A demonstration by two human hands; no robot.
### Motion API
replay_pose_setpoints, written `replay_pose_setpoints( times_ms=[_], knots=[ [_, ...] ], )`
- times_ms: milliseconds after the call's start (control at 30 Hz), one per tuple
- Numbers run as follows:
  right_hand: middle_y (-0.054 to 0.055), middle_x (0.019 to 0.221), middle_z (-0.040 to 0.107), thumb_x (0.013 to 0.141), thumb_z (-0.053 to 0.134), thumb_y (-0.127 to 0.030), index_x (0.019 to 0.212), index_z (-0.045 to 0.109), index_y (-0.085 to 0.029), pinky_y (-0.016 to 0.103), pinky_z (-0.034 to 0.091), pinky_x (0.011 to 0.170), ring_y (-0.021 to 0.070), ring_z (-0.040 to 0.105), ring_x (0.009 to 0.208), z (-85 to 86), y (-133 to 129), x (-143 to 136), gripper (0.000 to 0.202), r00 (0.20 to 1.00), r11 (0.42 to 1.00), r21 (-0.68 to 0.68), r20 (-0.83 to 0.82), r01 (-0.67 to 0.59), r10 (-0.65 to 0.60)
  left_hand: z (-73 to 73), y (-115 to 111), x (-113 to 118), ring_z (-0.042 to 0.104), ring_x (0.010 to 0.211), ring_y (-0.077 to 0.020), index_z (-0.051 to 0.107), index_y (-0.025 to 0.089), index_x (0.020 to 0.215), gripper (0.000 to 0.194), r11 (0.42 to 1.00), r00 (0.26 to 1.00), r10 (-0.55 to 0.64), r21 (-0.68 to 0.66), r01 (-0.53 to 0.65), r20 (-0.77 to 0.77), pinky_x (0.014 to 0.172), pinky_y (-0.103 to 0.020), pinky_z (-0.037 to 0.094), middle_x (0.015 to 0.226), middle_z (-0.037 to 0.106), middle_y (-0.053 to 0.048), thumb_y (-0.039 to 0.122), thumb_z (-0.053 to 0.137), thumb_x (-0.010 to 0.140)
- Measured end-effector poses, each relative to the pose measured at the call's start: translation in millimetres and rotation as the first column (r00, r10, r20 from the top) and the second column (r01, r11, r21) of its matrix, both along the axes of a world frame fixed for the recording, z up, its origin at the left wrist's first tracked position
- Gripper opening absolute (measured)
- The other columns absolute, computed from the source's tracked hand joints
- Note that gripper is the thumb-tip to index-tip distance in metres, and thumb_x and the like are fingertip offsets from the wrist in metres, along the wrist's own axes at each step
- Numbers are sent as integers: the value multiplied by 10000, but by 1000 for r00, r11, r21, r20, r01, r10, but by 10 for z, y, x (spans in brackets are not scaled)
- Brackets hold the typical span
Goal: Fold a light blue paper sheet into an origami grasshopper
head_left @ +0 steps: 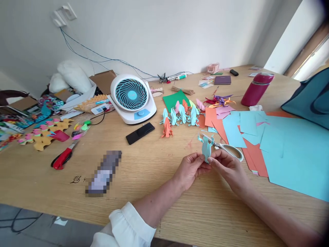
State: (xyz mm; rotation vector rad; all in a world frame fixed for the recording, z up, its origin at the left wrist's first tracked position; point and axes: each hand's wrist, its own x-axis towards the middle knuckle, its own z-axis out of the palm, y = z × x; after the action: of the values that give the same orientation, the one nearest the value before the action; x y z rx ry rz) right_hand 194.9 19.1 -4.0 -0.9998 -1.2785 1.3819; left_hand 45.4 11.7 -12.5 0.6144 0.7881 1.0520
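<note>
A light-blue folded paper frog [206, 148] is held up over the table between both hands. My left hand [191, 168] pinches its lower end from the left, thumb on top. From the right, my right hand [227, 168] pinches the same end with thumb and fingers. Just behind the right hand lie white-handled scissors [232, 151], partly hidden by the fingers. Beyond the hands stands a group of finished-looking paper frogs [182, 114] in blue, pink, yellow and orange, with an orange paper frog [167, 128] nearest to me.
Blue paper sheets [295, 154] and orange paper pieces [254, 156] spread over the right side. A magenta bottle [257, 90] stands behind them. A fan [132, 97], a black phone [140, 133], red-handled scissors [63, 157] and a pixelated object [104, 175] are to the left.
</note>
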Motion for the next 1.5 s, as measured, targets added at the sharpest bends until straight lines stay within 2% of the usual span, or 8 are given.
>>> replay_pose_setpoints(
  times_ms=[233,433,500,633,767,1000,1167,1500],
  knots=[
    [26,804,619,861,661,-518,947,649,-220,286,515,639,169,580,752,-7,-18,-8,310,985,983,-110,-114,-144,132,74,15,-26,444,552,-21,653,112,765,284,983,959,-170,-22,180,228,564,-170,450,738,537,20,338,825,744],
    [-19,645,553,774,746,-530,811,613,-217,281,482,529,149,549,593,-17,-19,-2,342,976,966,-188,-152,-181,153,85,-3,-31,428,534,-31,651,128,786,286,964,958,-259,-29,265,124,572,-201,488,728,553,7,345,826,719],
    [-26,630,545,733,777,-544,768,616,-222,286,471,548,144,526,584,4,-6,-1,361,987,980,-160,-133,-116,95,87,13,-51,485,543,-57,658,138,827,308,973,972,-232,4,233,-22,591,-236,523,727,590,-7,388,803,722],
    [-4,713,602,675,817,-553,694,632,-211,284,443,645,145,522,677,10,36,15,389,998,996,-87,-68,4,-10,141,74,-123,562,619,-109,674,145,904,330,983,951,3,175,54,-310,563,-240,536,757,621,-25,434,734,756],
    [1,685,594,669,816,-561,681,622,-198,266,381,571,132,471,633,-69,59,17,411,999,994,-105,-25,-26,24,178,113,-157,546,646,-106,672,134,837,333,952,934,80,303,32,-348,527,-206,525,739,596,-16,437,767,737],
    [-1,714,598,735,791,-491,775,647,-189,263,387,599,134,488,664,-143,45,3,336,995,994,-52,25,-98,99,89,115,-136,460,516,-65,594,143,665,328,934,903,200,351,-59,-381,441,-175,467,592,525,44,392,803,715],
    [11,711,579,874,623,-533,750,621,-183,282,386,618,142,488,662,-111,33,32,371,985,997,3,155,-81,79,59,119,-132,499,526,-67,651,133,734,336,943,917,152,333,-23,-369,454,-181,484,640,586,32,412,830,682],
    [-1,666,524,880,616,-496,716,592,-209,280,355,570,152,454,638,-142,-19,109,331,897,979,196,440,-63,-30,24,128,-145,512,551,-73,682,125,731,486,979,930,16,195,60,-367,455,-189,451,652,615,11,515,886,525]
  ],
)
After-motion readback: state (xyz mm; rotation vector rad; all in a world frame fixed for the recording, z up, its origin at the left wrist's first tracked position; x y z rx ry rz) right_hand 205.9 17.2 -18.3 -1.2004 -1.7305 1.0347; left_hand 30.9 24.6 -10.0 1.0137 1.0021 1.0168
